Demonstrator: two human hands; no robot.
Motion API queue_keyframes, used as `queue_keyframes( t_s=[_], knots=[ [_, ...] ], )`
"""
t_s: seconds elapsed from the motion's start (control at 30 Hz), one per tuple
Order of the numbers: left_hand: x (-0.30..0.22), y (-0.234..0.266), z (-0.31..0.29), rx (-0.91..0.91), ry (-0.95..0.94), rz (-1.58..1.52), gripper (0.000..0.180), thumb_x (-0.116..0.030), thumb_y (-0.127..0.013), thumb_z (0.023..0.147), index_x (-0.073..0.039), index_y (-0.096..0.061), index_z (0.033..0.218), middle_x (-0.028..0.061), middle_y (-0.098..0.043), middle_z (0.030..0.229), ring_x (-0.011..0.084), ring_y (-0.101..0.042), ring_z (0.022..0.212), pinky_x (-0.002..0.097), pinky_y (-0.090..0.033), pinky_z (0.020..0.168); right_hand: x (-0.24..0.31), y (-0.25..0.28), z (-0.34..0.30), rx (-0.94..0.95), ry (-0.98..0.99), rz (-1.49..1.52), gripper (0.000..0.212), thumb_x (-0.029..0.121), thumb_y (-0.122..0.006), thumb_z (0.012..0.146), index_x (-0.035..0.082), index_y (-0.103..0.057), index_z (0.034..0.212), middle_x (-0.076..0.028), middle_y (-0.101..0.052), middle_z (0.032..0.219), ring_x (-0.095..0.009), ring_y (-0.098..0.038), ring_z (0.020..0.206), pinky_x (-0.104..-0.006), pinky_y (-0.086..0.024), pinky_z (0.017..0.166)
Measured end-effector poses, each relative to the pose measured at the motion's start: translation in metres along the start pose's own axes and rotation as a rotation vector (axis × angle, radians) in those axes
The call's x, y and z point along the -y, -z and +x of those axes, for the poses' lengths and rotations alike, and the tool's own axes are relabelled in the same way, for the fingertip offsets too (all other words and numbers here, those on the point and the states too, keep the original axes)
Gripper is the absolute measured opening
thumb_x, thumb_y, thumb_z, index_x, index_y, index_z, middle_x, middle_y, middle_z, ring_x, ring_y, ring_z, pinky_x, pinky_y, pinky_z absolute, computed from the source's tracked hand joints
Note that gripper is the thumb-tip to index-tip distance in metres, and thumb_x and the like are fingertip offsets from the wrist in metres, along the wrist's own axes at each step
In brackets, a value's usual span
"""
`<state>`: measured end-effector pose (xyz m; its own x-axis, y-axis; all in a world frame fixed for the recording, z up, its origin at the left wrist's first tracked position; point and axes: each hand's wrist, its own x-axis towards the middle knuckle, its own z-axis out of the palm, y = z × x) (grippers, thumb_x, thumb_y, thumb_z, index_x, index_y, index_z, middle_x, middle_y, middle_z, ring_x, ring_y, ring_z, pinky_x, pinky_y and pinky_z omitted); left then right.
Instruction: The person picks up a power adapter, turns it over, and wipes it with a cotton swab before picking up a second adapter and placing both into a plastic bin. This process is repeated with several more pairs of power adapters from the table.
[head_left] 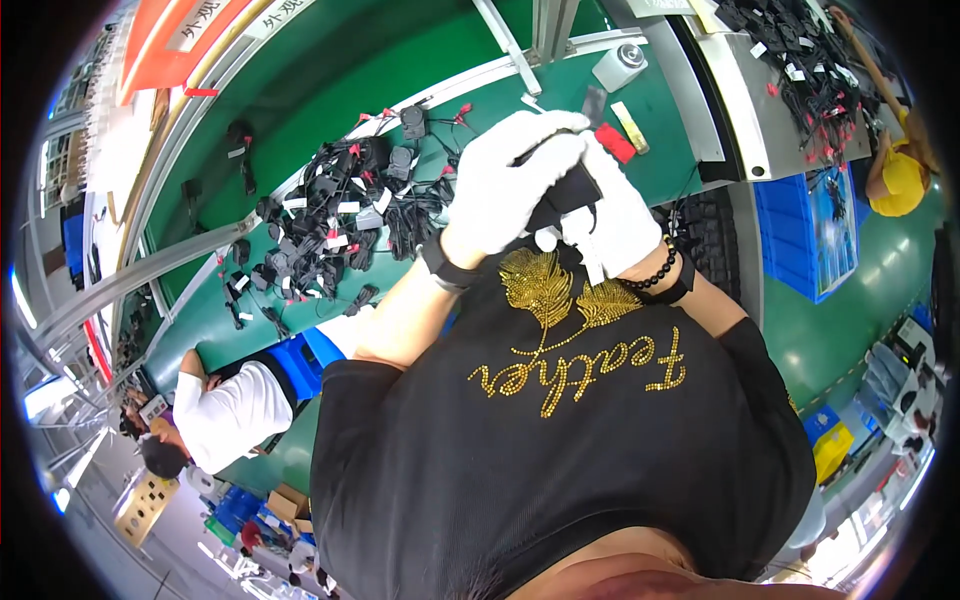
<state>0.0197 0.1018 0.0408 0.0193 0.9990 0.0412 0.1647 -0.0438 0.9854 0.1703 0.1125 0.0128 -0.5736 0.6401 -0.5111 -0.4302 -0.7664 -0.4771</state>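
My white-gloved right hand [630, 222] is gripping a black boxy device [574, 190] in front of a black shirt [570, 450]; my left hand [500, 185] is curling in close beside it, its own hold impossible to tell. Beyond, a red block [615, 144] and yellow strip [630, 127] are lying on the green table [665, 105], black cabled parts [345, 205] crowding its left.

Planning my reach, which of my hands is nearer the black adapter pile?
Left. Your left hand is just right of the black adapter pile; your right hand is farther right, beyond the left.
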Motion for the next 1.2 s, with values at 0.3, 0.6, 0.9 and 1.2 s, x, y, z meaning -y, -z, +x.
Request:
queue_keyframes(
  t_s=[0.3, 0.6, 0.9, 1.2],
  knots=[
    [0.011, -0.002, 0.009, 0.002, 0.182, -0.130, 0.033, -0.024, -0.043, 0.098, -0.002, -0.066, 0.106, 0.0121, -0.066, 0.092, 0.0231, -0.063, 0.079, 0.0290, -0.047, 0.079, 0.005, 0.003, -0.007, 0.042, 0.160, -0.281, 0.033, 0.034, -0.035, 0.103, 0.009, -0.054, 0.114, 0.003, -0.057, 0.086, -0.002, -0.050, 0.061, -0.0158, -0.041, 0.049],
    [0.006, -0.004, 0.009, -0.077, 0.146, 0.181, 0.032, -0.020, -0.042, 0.099, 0.003, -0.064, 0.101, 0.0110, -0.067, 0.093, 0.0182, -0.065, 0.084, 0.0303, -0.050, 0.075, 0.029, 0.005, -0.027, 0.215, -0.116, -0.143, 0.040, 0.033, -0.042, 0.100, 0.008, -0.048, 0.131, -0.004, -0.058, 0.077, -0.012, -0.061, 0.062, -0.0245, -0.051, 0.050],
    [0.044, 0.032, -0.008, -0.227, 0.096, 0.033, 0.037, -0.027, -0.040, 0.101, 0.002, -0.063, 0.101, 0.0084, -0.066, 0.096, 0.0177, -0.062, 0.083, 0.0310, -0.049, 0.079, 0.229, 0.051, -0.125, -0.185, 0.942, -0.407, 0.069, 0.058, -0.044, 0.091, 0.002, -0.047, 0.133, -0.016, -0.061, 0.110, -0.023, -0.063, 0.078, -0.0241, -0.046, 0.050],
    [0.076, 0.005, -0.048, -0.214, 0.054, 0.377, 0.023, -0.018, -0.050, 0.096, 0.000, -0.063, 0.102, 0.0056, -0.065, 0.087, 0.0110, -0.060, 0.071, 0.0250, -0.045, 0.062, 0.386, 0.186, -0.035, -1.044, 1.378, -1.777, 0.054, 0.035, -0.062, 0.088, 0.003, -0.051, 0.131, -0.025, -0.060, 0.118, -0.037, -0.058, 0.110, -0.0399, -0.043, 0.094]
  ],
)
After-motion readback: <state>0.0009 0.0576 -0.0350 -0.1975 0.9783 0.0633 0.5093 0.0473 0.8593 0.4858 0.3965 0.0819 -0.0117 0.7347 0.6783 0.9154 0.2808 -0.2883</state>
